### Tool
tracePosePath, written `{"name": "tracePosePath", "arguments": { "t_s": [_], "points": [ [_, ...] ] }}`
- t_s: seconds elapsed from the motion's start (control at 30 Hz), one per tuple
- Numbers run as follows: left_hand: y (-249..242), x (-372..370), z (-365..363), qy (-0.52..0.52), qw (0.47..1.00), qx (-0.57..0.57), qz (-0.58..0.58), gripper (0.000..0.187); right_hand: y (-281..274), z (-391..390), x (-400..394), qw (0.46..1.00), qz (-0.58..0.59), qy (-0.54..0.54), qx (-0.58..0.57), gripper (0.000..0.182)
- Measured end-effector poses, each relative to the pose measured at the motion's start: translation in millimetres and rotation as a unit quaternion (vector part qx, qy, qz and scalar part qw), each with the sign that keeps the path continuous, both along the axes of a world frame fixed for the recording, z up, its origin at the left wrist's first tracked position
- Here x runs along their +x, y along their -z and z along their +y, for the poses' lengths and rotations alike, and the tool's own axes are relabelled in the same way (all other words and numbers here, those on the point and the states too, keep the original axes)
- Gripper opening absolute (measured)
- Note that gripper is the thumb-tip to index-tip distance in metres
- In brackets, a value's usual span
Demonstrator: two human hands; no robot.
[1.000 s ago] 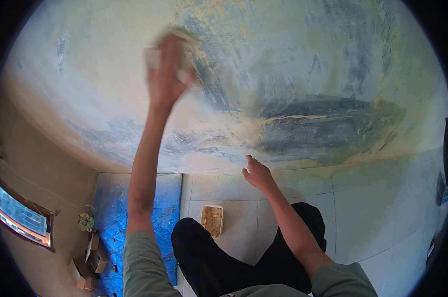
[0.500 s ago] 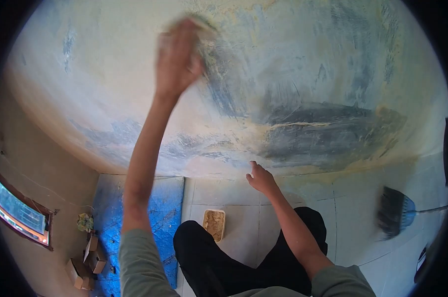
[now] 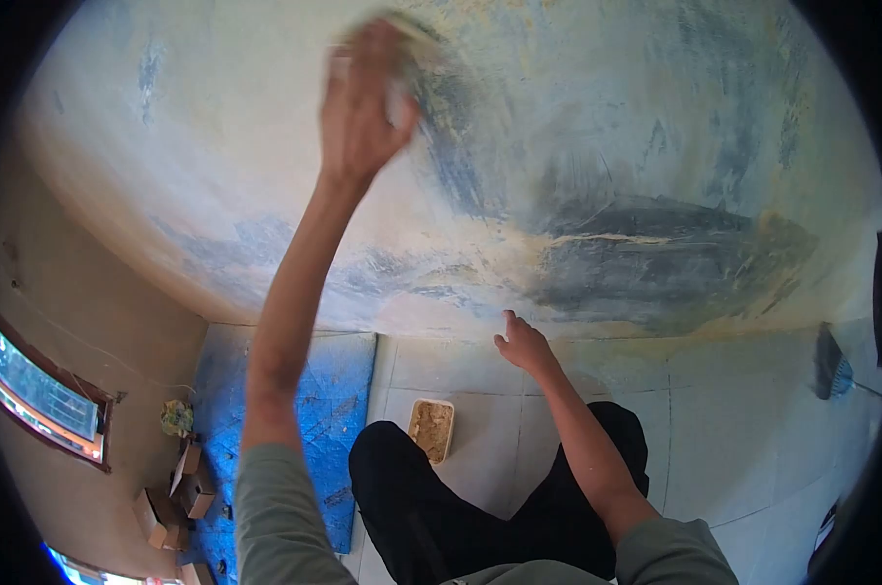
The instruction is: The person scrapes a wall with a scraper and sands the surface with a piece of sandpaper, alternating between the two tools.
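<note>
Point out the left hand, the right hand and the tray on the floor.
left hand [image 3: 363, 102], head view, on the back of the hand pressed to the wall.
right hand [image 3: 522, 343], head view, on the knuckles.
tray [image 3: 431, 430], head view, on its tan contents.

The wall [image 3: 577, 175] fills the upper view, meeting the floor [image 3: 733, 429] below it. The left hand [image 3: 363, 102] is pressed high on the wall over a pad [image 3: 407, 49]; the right hand [image 3: 524, 343] touches the wall near its base. A tray [image 3: 431, 429] lies on the floor between the arms, a mat [image 3: 314, 409] to its left, cardboard boxes [image 3: 173, 507] further left, a broom [image 3: 831, 366] far right.
</note>
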State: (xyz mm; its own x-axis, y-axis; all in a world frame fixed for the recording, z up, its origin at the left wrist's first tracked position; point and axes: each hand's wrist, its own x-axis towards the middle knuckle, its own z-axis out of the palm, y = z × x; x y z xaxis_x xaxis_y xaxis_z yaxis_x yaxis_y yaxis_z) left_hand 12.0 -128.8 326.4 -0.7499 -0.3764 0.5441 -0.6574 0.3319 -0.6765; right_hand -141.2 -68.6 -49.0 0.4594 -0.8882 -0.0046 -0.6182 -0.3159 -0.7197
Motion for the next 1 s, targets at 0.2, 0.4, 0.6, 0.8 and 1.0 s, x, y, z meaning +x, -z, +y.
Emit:
{"name": "tracePosePath", "arguments": {
  "t_s": [0.2, 0.4, 0.6, 0.8, 1.0],
  "points": [
    [34.9, -25.3, 3.1, 0.025, 0.997, -0.032, 0.069, 0.079, -3.8, 1.2, -7.9, 1.0, 0.001, 0.005, -0.007, 0.057],
    [27.4, -21.6, 0.5, 0.081, 0.982, -0.07, 0.153, 0.071, -8.4, 1.1, -15.8, 0.998, 0.045, 0.023, -0.022, 0.059],
    [6.0, -2.9, -12.6, 0.039, 0.974, -0.152, 0.162, 0.069, -4.4, 0.3, -14.5, 0.999, 0.048, 0.007, -0.003, 0.06],
    [23.9, -29.1, -3.7, 0.079, 0.987, -0.057, 0.128, 0.074, -0.1, 0.0, -11.2, 0.999, 0.039, -0.004, 0.001, 0.06],
    [37.8, -63.6, -11.2, 0.076, 0.976, -0.076, 0.187, 0.085, 2.1, -0.7, -10.2, 0.999, 0.04, -0.005, 0.021, 0.062]
  ]
}}
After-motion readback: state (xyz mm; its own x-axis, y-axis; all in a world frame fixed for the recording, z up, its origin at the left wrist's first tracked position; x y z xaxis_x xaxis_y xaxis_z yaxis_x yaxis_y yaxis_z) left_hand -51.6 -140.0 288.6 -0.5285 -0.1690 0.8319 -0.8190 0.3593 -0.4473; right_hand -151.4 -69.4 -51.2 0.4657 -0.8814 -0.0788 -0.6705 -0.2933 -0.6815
